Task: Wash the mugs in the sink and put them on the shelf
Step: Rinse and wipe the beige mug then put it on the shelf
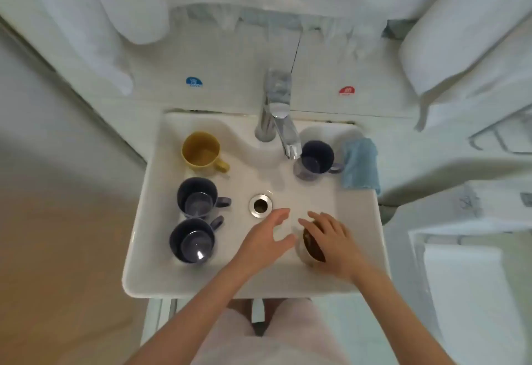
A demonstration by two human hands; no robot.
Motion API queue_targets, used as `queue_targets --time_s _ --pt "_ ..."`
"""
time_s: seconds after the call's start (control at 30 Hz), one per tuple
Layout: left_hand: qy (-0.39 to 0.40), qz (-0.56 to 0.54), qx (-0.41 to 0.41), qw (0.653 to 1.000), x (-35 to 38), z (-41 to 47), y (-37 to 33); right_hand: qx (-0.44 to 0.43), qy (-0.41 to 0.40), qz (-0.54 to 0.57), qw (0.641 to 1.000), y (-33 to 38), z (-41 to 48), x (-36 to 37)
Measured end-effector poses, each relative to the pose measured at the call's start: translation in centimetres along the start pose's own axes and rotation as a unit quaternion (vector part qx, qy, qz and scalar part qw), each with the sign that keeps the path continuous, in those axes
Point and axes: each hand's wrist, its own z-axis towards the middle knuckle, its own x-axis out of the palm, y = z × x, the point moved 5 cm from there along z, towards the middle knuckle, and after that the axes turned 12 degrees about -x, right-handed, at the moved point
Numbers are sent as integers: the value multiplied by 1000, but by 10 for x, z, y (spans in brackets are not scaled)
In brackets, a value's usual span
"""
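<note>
A white sink (pixel 149 220) holds several mugs. A yellow mug (pixel 201 153) stands at the back left. Two dark blue mugs (pixel 197 197) (pixel 191 241) stand along the left side, and a third dark blue mug (pixel 315 160) sits under the tap (pixel 280 123). A white mug with a brown inside (pixel 311 246) lies at the front right of the basin. My right hand (pixel 331 238) rests over its top, fingers spread across it. Beside that mug, over the basin floor, my left hand (pixel 264 238) hovers with its fingers straight.
A blue cloth (pixel 361 163) hangs on the sink's right rim. The drain (pixel 260 205) is in the middle of the basin. White towels (pixel 86 19) hang above on both sides. A wire rack (pixel 501 137) is at the right.
</note>
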Motion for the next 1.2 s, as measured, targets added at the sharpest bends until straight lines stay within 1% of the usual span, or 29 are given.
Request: queue_targets --time_s 0.17,0.23,0.37,0.43,0.57,0.77,0.87,0.93,1.0,1.1,1.2 --pt "16 9 24 1000 3 12 0 -26 -47 5 999 -3 6 -5" --pt "35 8 24 999 5 18 2 -41 -65 21 997 -4 9 -7" --pt "62 61 45 995 8 29 1 -86 -144 42 985 -5 23 -30" --pt "37 82 48 995 7 36 -5 -109 -162 54 979 -6 32 -45" --pt "-56 72 98 991 -2 50 -18 -164 -176 48 969 -3 51 -67" --pt "-118 16 146 982 -14 55 -17 -219 -176 78 957 -2 60 -81" --pt "-125 -25 142 982 -16 56 -16 -232 -191 88 950 -4 62 -84" --pt "-123 -71 125 982 -16 55 -15 -240 -203 124 941 -5 58 -84" --pt "-117 -113 102 981 -16 54 -10 -252 -232 174 923 -8 50 -85" --pt "-106 -157 65 980 -17 49 -1 -234 -260 219 911 -23 39 -83" --pt "-99 -190 58 975 -18 43 4 -191 -241 285 908 -40 35 -72"
